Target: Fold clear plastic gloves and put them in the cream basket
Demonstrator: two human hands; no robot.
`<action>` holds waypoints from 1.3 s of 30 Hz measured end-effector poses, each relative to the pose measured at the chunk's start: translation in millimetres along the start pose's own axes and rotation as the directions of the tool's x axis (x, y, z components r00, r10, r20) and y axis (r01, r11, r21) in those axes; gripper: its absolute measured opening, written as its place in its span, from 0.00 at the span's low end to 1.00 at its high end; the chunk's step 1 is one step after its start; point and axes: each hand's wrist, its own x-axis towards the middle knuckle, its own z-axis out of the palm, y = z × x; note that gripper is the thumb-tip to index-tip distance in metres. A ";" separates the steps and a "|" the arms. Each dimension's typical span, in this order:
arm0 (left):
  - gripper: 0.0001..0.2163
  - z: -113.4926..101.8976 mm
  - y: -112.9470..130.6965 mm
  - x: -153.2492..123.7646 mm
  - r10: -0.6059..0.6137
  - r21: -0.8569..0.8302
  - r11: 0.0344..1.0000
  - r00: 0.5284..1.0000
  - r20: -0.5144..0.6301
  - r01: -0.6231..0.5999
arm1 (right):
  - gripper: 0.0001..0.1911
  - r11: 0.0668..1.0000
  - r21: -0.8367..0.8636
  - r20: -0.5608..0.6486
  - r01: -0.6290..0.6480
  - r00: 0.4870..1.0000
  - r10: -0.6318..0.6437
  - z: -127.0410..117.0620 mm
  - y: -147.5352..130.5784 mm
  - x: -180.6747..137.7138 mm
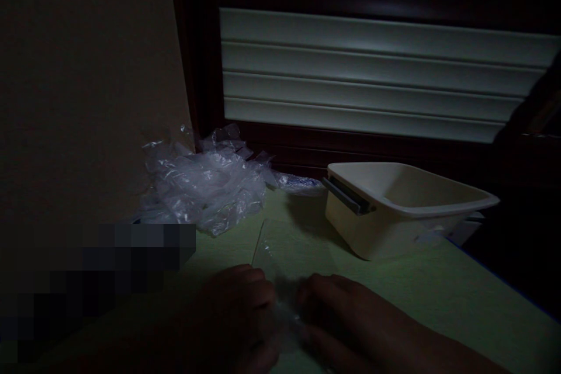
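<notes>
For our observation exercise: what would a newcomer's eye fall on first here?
The pale bin stands out at the right of the green table. A heap of crumpled clear plastic glints at the table's far left. Nearer, in shadow, the left hand and right hand touch a clear sheet.

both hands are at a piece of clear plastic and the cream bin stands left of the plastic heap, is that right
Not quite: in the head view the cream bin stands right of the plastic heap. The left hand and right hand are at a piece of clear plastic.

Dim wall, seemingly slatted panel
</notes>
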 end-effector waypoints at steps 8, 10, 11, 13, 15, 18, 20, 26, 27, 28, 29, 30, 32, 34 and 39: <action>0.08 2.1 2.9 -2.2 -0.070 0.043 0.996 0.992 -0.107 0.075 | 0.12 0.998 -0.044 -0.080 -0.055 0.995 0.051 17.0 12.0 8.6; 0.08 0.7 3.4 -0.7 -0.070 0.075 0.994 0.996 -0.054 0.074 | 0.13 0.995 -0.090 -0.120 -0.043 0.992 0.032 20.2 15.5 9.0; 0.08 -0.3 3.6 0.1 -0.072 0.091 0.993 0.997 -0.028 0.074 | 0.12 0.992 -0.120 -0.140 -0.040 0.990 0.022 21.1 17.1 9.0; 0.09 -2.5 4.0 0.9 -0.079 0.120 0.990 0.997 -0.006 0.079 | 0.12 0.985 -0.171 -0.184 -0.036 0.983 0.004 21.3 19.3 8.7; 0.08 -4.4 4.7 0.4 -0.078 0.138 0.987 0.996 -0.039 0.083 | 0.10 0.982 -0.186 -0.257 -0.018 0.966 -0.031 19.5 20.3 7.8; 0.06 -5.4 6.7 -1.4 -0.009 0.117 0.993 0.994 -0.107 0.021 | 0.06 0.976 -0.195 -0.390 0.099 0.905 -0.169 15.0 20.5 6.2; 0.06 -4.8 8.2 -1.4 0.023 0.092 0.996 0.995 -0.093 -0.015 | 0.06 0.950 -0.228 -0.391 0.215 0.873 -0.292 13.2 20.6 5.8; 0.07 -0.8 3.1 4.6 0.120 0.109 0.985 0.988 0.101 -0.131 | 0.12 0.887 -0.310 -0.134 0.343 0.908 -0.398 19.9 23.6 10.6; 0.07 0.0 0.9 5.0 0.160 0.115 0.978 0.982 0.104 -0.172 | 0.14 0.893 -0.306 -0.103 0.330 0.921 -0.375 21.5 24.5 11.6; 0.08 0.6 -0.9 4.9 0.213 0.108 0.968 0.970 0.113 -0.226 | 0.15 0.897 -0.302 -0.087 0.323 0.927 -0.364 22.7 25.3 12.3; 0.08 1.1 -2.0 4.2 0.237 0.103 0.963 0.964 0.119 -0.250 | 0.16 0.901 -0.299 -0.076 0.315 0.933 -0.352 23.6 26.2 12.9; 0.07 1.5 -2.2 3.0 0.245 0.099 0.961 0.961 0.125 -0.258 | 0.17 0.903 -0.299 -0.064 0.307 0.938 -0.340 24.0 27.1 13.1; 0.05 2.0 0.4 -0.6 0.218 0.106 0.967 0.967 0.131 -0.233 | 0.19 0.906 -0.308 -0.053 0.290 0.946 -0.321 24.4 29.3 13.0; 0.04 2.7 4.8 -4.2 0.181 0.119 0.973 0.975 0.130 -0.197 | 0.21 0.904 -0.328 -0.061 0.274 0.949 -0.310 24.8 31.8 12.8; 0.02 3.2 6.7 -3.0 0.165 0.156 0.970 0.976 0.145 -0.187 | 0.20 0.896 -0.366 -0.100 0.252 0.946 -0.307 24.9 36.0 13.8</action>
